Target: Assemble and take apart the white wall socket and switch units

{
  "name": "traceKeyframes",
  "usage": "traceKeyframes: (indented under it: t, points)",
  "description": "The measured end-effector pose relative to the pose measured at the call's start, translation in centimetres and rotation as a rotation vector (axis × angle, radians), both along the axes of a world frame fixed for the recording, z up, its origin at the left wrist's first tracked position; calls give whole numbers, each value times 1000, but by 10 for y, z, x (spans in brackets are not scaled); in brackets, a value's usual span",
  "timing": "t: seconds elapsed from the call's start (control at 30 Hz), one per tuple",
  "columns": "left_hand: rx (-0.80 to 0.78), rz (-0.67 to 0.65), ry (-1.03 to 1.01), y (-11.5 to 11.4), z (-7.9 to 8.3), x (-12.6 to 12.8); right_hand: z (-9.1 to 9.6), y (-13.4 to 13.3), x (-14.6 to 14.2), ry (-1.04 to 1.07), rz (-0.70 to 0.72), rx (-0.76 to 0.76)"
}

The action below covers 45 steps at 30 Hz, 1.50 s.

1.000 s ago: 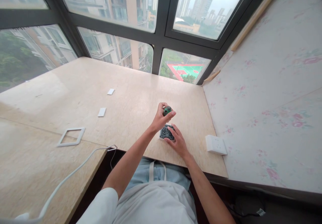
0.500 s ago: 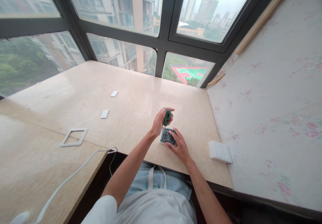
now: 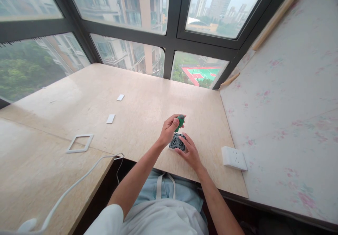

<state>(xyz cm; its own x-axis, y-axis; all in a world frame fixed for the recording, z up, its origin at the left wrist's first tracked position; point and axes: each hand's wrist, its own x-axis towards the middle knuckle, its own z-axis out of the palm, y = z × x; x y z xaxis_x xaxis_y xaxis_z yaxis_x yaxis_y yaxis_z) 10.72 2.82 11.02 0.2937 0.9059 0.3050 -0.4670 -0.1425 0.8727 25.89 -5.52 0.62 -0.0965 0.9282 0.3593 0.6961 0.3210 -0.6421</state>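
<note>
My left hand (image 3: 169,131) is closed around the green handle of a small screwdriver (image 3: 180,121), which points down into a dark grey socket module (image 3: 176,142) lying on the beige stone counter (image 3: 148,104). My right hand (image 3: 190,152) rests on the module's near right side, fingers curled against it and holding it in place. The screwdriver's tip is hidden behind the hand and the module.
A white wall socket (image 3: 233,158) lies at the counter's right edge by the floral wall. A white square frame (image 3: 79,143), two small white covers (image 3: 110,118) (image 3: 120,97) and a white cable (image 3: 87,173) sit to the left. Windows run along the back.
The screwdriver handle has tilted slightly to the right in my left hand. My right hand stays on the module. The view shifted a little.
</note>
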Motion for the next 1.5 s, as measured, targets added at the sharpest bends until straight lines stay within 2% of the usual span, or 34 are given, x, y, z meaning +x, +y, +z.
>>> traceKeyframes:
  t: [0.23,0.43,0.73,0.83,1.03,1.17,1.3,1.5]
  points:
    - [-18,-7,-142,7,1,9,3,-1,-1,29,-9,-29]
    - [-33,-9,-97,13,0,4,2,-1,0,46,-1,-29]
    - [-19,-45,8,6,2,-2,2,-1,0,34,3,-11]
    - [-40,-106,11,8,1,-6,2,-1,0,35,-2,-6]
    - [-191,-252,-143,20,4,-3,2,-1,0,46,-4,-20]
    - [-162,-305,-104,20,5,5,3,-1,0,43,-2,-24]
    - [-69,-221,-62,11,2,10,3,-1,1,35,2,-12]
    - [55,78,-40,-2,-3,11,2,0,2,33,5,-3]
